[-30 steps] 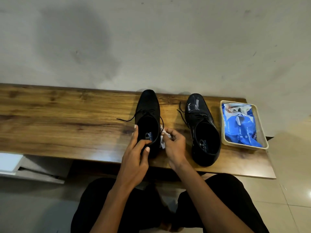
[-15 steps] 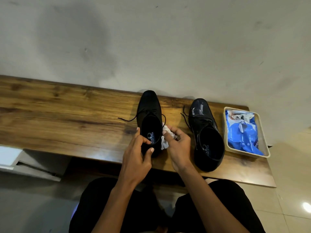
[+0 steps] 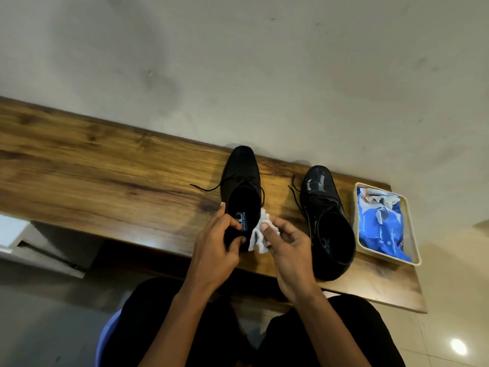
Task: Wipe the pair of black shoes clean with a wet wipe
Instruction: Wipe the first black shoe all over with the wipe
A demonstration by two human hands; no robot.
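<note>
- Left hand (image 3: 215, 246) is clamped on the heel of the left shoe (image 3: 242, 192), thumb hooked inside the opening. Right hand (image 3: 288, 247) pinches a scrunched wet wipe (image 3: 260, 233) against that shoe's right side.
- Honestly, I'd keep the heel pinned and stroke heel-to-toe, refolding to a clean patch.
- Both shoes sit on the wooden bench (image 3: 105, 176); each runs lengthwise across it, toe to the wall (image 3: 238, 62), heel to the person.
- The other shoe (image 3: 325, 221) sits just right, beside the wipes tray (image 3: 389, 258).
</note>
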